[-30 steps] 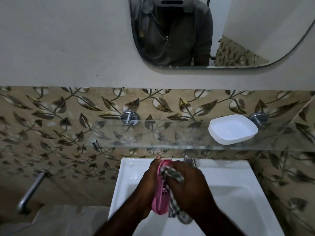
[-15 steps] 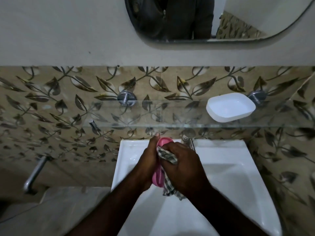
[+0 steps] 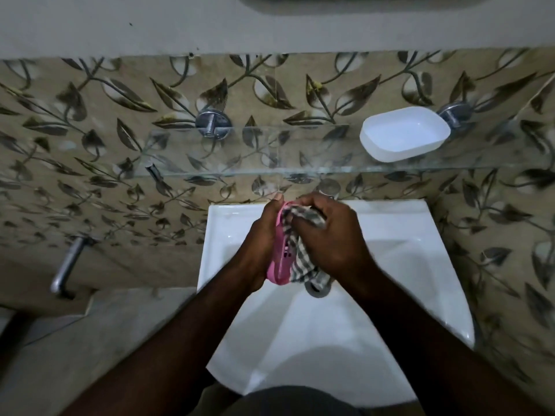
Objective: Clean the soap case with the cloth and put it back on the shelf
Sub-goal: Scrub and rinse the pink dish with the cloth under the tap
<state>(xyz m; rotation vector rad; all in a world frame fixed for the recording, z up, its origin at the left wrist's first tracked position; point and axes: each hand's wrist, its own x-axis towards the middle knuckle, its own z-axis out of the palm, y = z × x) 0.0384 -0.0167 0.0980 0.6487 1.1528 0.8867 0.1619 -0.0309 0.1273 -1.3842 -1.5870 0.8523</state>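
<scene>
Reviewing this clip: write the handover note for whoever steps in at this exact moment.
Left hand: holds the pink soap case part on edge over the sink.
Right hand: presses the checked cloth against it.
White soap case half: sits on the glass shelf, right end.
Done: wiping under way.
Left: finish wiping, return the pink part to the shelf.

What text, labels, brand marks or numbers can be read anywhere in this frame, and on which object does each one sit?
None can be read.
Pink soap case in the left hand: only dark slots show, no lettering.
Checked cloth under the right hand: pattern only.
White tray on the glass shelf: plain.
Sink and leaf-pattern tiles: no marks visible.
</scene>
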